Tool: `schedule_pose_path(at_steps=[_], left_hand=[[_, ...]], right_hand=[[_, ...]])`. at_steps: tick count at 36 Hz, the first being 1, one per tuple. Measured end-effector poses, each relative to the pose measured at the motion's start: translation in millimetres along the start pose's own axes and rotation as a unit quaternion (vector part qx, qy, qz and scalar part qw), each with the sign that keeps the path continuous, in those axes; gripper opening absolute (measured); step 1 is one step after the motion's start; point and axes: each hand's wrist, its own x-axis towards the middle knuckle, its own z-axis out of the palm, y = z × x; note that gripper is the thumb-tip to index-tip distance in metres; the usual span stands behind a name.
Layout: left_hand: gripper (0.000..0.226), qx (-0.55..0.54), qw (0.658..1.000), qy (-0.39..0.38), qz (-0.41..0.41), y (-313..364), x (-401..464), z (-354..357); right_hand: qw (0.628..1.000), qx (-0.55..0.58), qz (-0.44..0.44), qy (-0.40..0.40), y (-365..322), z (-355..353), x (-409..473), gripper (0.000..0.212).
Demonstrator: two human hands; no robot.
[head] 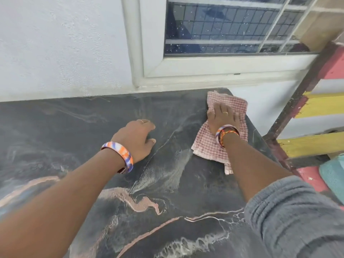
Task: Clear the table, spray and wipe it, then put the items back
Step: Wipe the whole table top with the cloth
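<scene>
- Right hand (222,116) flat on checked cloth (219,138), fingers spread and straight, pressing it down at far right corner of dark marbled table (74,116).
- Left hand (136,138) resting on table near its middle, left of cloth, fingers loosely curled, holding nothing.
- White window frame (186,67) on far wall.

The right hand (221,116) presses flat on a red-and-white checked cloth (210,146) at the far right corner of the dark marbled table (74,127). The left hand (135,138) rests on the tabletop near the middle, fingers curled loosely. Behind stands a white wall (55,43) with a barred window (232,27).
</scene>
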Motion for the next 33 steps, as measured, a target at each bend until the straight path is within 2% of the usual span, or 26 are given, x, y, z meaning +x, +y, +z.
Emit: schedule_pose_path(at_steps=[7,11,18,22,26,33], left_hand=[[0.044,0.029,0.998,-0.041,0.049,35.4,-27.6,17.5],[0.040,0.037,0.994,-0.056,0.087,63.8,-52.4,31.1],[0.046,0.038,0.983,-0.086,0.160,111.3,-115.0,59.9],[0.044,0.031,0.980,-0.094,0.172,116.8,-149.8,74.5],[0.040,0.031,0.982,-0.083,0.164,104.1,-177.1,75.2],[0.044,0.029,0.992,-0.059,0.111,37.8,-212.1,54.0]], right_hand=[[0.986,-0.013,0.167,0.008,86.9,-17.7,-89.7,0.054],[0.976,-0.004,0.216,-0.004,113.8,-20.7,-152.1,0.055],[0.960,-0.001,0.281,0.018,168.1,-30.4,-263.3,0.050],[0.959,-0.007,0.282,0.026,184.0,-29.3,-311.5,0.048],[0.967,-0.019,0.250,0.039,177.1,-20.7,-347.9,0.057],[0.991,-0.025,0.128,-0.003,92.5,0.0,-397.2,0.058]])
